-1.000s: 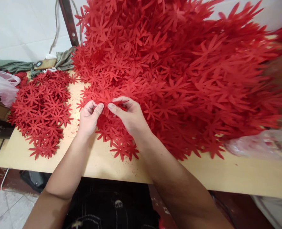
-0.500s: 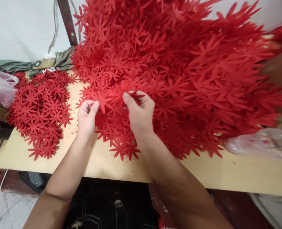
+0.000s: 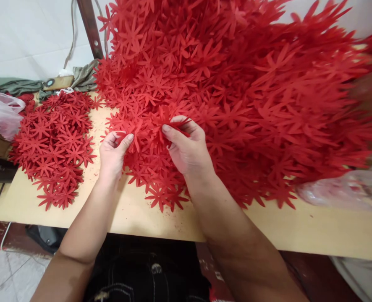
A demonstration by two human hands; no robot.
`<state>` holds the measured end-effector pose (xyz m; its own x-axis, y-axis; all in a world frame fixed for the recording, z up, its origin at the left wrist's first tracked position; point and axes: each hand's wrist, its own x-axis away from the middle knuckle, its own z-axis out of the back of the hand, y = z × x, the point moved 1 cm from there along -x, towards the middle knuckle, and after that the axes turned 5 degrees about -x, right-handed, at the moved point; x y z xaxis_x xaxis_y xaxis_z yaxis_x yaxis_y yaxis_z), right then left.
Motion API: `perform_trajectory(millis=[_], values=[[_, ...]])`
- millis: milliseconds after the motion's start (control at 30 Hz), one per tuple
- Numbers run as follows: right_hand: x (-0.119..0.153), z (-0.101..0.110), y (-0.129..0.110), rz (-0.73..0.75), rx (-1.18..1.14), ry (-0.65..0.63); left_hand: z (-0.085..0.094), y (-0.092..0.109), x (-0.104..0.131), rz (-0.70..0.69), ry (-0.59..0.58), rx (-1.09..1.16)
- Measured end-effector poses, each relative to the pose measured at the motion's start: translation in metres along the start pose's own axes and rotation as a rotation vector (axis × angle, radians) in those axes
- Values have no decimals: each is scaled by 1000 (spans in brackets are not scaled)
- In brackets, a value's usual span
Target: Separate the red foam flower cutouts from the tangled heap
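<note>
A large heap of red flower-shaped pieces (image 3: 236, 92) covers much of the pale table (image 3: 135, 214). At the heap's front left, my left hand (image 3: 113, 149) is closed, pinching a red petalled piece between thumb and fingers. My right hand (image 3: 186, 144) is closed too, a short way to its right, with thumb and fingers round red petalled pieces. The tips of both hands are apart, and red petals lie between them. A smaller pile of the same red pieces (image 3: 55, 147) rests on the table to the left of my left hand.
A white plastic bag (image 3: 5, 113) is at the left edge. Grey-green cloth (image 3: 16, 86) and a yellowish object (image 3: 59, 82) lie behind the small pile. Clear plastic (image 3: 346, 188) sits at the right. A metal post (image 3: 90, 29) stands at the back.
My right hand has turned slightly and shifted a little right. My left thumb has moved slightly right. The red piece stretched between the hands before now looks drawn apart.
</note>
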<state>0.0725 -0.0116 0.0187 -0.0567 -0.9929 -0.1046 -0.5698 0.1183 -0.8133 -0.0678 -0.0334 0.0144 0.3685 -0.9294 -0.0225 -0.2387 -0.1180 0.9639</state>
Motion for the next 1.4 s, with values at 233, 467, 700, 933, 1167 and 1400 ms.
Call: perform_trajectory(millis=[233, 467, 700, 933, 1167, 1400], values=[[8, -7, 6, -99, 166, -305, -3, 0, 1, -13, -28, 3], [1, -1, 9, -58, 195, -138, -1, -1, 0, 18, -104, 4], [-6, 6, 8, -54, 106, -38, 4, -1, -5, -80, -23, -39], [-9, 7, 5, -83, -37, 7, 16, -2, -15, -147, 81, -53], [-6, 5, 5, -143, -15, -45, 14, -4, -15, -159, 95, -110], [0, -3, 8, -245, 8, -106, 23, -9, -18, -365, 131, -406]])
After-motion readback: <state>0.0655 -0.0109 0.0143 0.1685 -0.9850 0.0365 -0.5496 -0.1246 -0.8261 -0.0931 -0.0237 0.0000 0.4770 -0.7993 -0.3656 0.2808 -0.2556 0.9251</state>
